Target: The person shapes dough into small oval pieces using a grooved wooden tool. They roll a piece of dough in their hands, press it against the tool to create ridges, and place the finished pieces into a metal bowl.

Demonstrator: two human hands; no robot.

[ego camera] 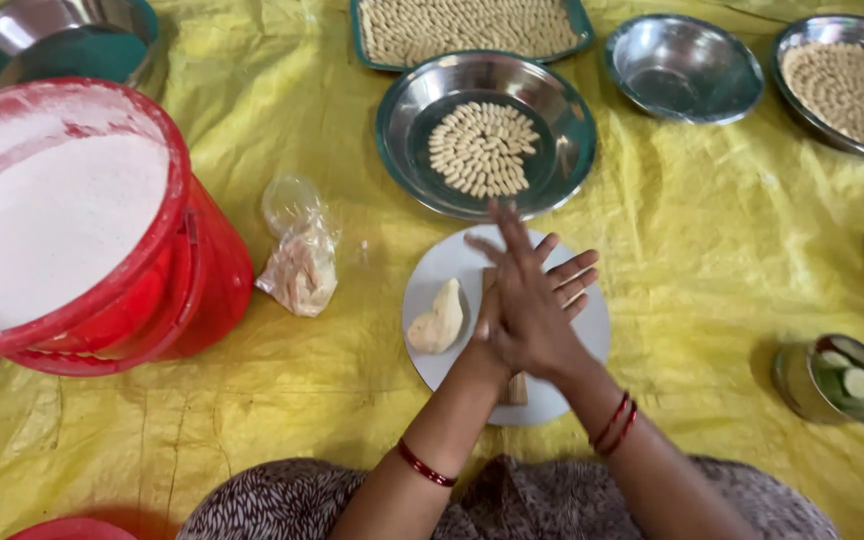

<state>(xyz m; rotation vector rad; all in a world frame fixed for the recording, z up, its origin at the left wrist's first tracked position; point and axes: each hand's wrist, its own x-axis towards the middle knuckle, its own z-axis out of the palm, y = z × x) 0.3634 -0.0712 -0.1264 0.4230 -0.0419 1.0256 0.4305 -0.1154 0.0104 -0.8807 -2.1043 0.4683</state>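
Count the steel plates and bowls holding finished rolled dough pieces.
2: a steel plate just beyond the hands, and a steel bowl at the top right, partly cut off. The steel bowl between them is empty.

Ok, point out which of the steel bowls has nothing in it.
The empty steel bowl at the top, between the nearer bowl with a small patch of dough pieces and the full bowl at the right edge.

A crinkled yellow plastic sheet (712, 250) covers the floor in soft daylight.
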